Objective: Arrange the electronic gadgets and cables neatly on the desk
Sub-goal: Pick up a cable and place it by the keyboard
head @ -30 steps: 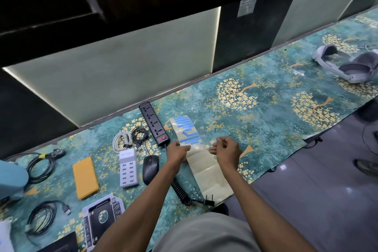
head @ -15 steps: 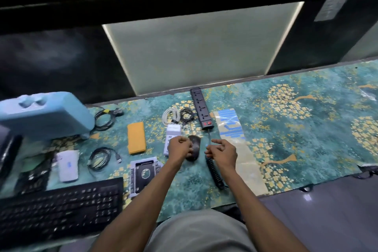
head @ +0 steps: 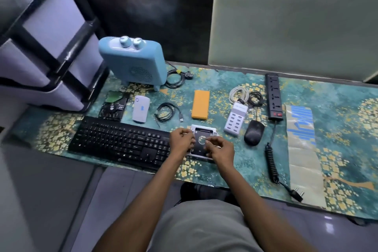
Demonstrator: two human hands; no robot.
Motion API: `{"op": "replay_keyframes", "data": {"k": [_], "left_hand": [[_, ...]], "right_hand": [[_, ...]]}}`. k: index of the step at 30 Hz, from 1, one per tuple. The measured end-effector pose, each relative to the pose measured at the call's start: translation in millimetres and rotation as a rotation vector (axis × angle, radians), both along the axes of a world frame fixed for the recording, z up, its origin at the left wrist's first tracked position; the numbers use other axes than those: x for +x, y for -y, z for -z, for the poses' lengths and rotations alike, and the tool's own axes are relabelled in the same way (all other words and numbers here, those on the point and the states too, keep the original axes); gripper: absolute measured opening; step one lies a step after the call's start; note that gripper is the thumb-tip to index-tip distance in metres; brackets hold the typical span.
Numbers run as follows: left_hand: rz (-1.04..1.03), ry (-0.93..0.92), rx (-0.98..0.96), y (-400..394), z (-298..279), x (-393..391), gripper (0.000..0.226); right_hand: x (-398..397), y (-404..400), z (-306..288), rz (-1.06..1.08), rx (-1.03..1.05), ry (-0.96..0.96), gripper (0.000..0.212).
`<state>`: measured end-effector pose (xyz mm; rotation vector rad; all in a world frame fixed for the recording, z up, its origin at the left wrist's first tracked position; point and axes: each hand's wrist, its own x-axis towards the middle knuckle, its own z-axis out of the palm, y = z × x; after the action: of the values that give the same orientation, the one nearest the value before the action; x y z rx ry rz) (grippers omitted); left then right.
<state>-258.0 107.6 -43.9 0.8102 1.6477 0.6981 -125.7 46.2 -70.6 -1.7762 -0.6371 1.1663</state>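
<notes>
From the head view, both hands hover at the centre of the frame over a silver drive caddy point(head: 201, 139) lying flat on the teal, gold-patterned table point(head: 225, 80). The left hand point(head: 181, 140) sits at the caddy's left edge, its grip curled with fingers together; whether it clamps the caddy cannot be told. The right hand point(head: 222, 149) covers the caddy's lower right corner, fingers bent and loosely apart, contact unclear.

Left of the hands lies a black keyboard point(head: 120, 142). Above it, from left to right, sit a bare hard drive point(head: 113, 106), a white power bank point(head: 140, 111), a coiled black USB cable point(head: 166, 111) and an orange case point(head: 200, 104). A blue heater point(head: 133, 63) stands at the upper left, with its bundled black cord point(head: 177, 77) just beside it.

Right of the caddy are a white multi-port charger point(head: 235, 117), a black mouse point(head: 253, 132), and coiled white and black cables point(head: 246, 95). A black power strip point(head: 274, 96) runs along the right, its coiled cord point(head: 271, 162) trailing toward the lower right, beside a folded paper strip point(head: 302, 145).
</notes>
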Motion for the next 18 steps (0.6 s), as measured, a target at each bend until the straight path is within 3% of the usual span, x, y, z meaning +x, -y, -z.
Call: {"op": "replay_keyframes", "data": {"k": [3, 8, 11, 12, 14, 16, 18], "left_hand": [[-0.086, 0.056, 0.000, 7, -2, -14, 0.007], [-0.164, -0.002, -0.022, 13, -6, -27, 0.008], [-0.083, -0.364, 0.072, 21, -9, -43, 0.016], [-0.001, -0.552, 0.105, 25, -12, -47, 0.028], [0.243, -0.853, 0.029, 36, -13, -49, 0.073], [0.450, -0.942, -0.146, 50, -8, -46, 0.124], [0.512, -0.943, -0.214, 61, 0, -44, 0.144]], "right_hand": [[-8, -7, -4, -0.078, -0.014, 0.020, 0.001], [-21, -25, -9, -0.224, -0.030, 0.033, 0.002], [-34, -33, -14, -0.287, -0.023, -0.033, 0.003], [-39, -34, -15, -0.312, -0.018, -0.038, 0.003], [-43, -37, -15, -0.349, -0.011, -0.040, 0.004], [-45, -40, -14, -0.381, 0.006, -0.018, 0.006], [-44, -44, -14, -0.388, 0.016, -0.011, 0.004]]}}
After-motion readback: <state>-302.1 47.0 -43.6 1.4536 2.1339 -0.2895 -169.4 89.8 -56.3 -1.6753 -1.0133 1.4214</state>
